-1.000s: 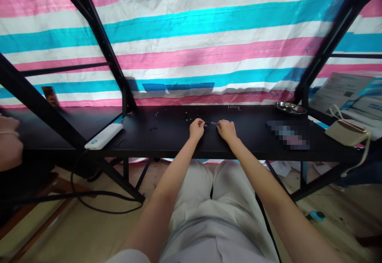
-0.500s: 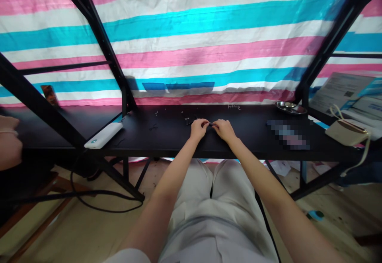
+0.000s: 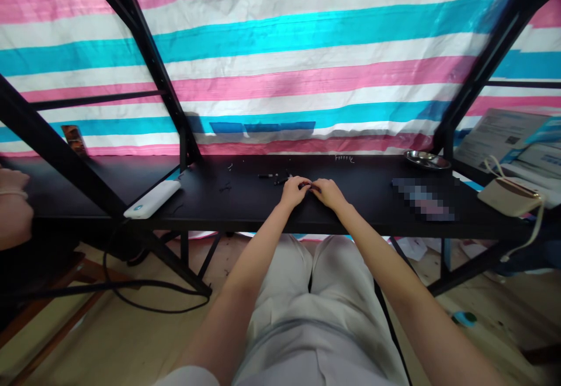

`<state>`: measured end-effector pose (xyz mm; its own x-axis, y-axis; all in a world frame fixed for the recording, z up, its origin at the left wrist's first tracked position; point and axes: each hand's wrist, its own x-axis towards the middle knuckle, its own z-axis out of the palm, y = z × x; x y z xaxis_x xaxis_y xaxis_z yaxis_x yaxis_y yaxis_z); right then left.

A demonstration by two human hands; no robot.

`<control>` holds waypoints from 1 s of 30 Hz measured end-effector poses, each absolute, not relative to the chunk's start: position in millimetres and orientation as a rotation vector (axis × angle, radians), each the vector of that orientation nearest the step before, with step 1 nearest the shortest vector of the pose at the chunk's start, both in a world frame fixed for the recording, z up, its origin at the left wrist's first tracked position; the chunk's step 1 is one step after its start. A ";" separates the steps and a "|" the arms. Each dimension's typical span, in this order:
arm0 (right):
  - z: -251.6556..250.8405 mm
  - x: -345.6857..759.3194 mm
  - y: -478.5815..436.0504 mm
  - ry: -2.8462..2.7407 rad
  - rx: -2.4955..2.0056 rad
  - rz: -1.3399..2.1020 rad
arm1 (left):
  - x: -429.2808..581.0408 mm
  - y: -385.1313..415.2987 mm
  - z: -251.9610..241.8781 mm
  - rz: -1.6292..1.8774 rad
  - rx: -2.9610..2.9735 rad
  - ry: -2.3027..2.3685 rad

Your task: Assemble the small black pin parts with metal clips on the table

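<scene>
My left hand (image 3: pixel 294 191) and my right hand (image 3: pixel 327 192) meet over the black table (image 3: pixel 245 208), fingertips pinched close together. Between them is a small dark, thin piece, mostly covered by the fingers, so its kind cannot be made out. Just beyond the left hand lie several small dark rod-like parts with pale ends (image 3: pixel 268 176). Fine dark strands (image 3: pixel 225 187) rest on the tabletop farther left.
A white oblong device (image 3: pixel 153 199) lies at the table's left end. To the right are a metal dish (image 3: pixel 427 159), a blurred-out item (image 3: pixel 425 199) and a beige bag (image 3: pixel 508 195). Black frame posts (image 3: pixel 158 76) rise on both sides. Another person's hand (image 3: pixel 14 208) shows at far left.
One of the small dark parts beyond my left hand now lies level, pointing left, where it was slanted before. Both hands stay nearly in place, with the dark piece between them less visible.
</scene>
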<state>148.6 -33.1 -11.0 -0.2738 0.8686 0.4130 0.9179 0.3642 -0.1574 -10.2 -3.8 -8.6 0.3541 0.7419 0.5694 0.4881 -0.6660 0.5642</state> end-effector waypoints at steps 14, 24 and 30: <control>-17.0 196.5 5.0 -1.309 -1.781 0.163 | -11.0 -4.8 -9.8 1.371 2.182 1.229; -20.6 228.9 34.6 -1.353 -1.976 0.191 | -11.1 -6.8 -7.8 1.327 2.159 1.260; -20.8 231.1 45.1 -1.418 -2.024 0.205 | -11.2 -7.0 -8.3 1.329 2.147 1.254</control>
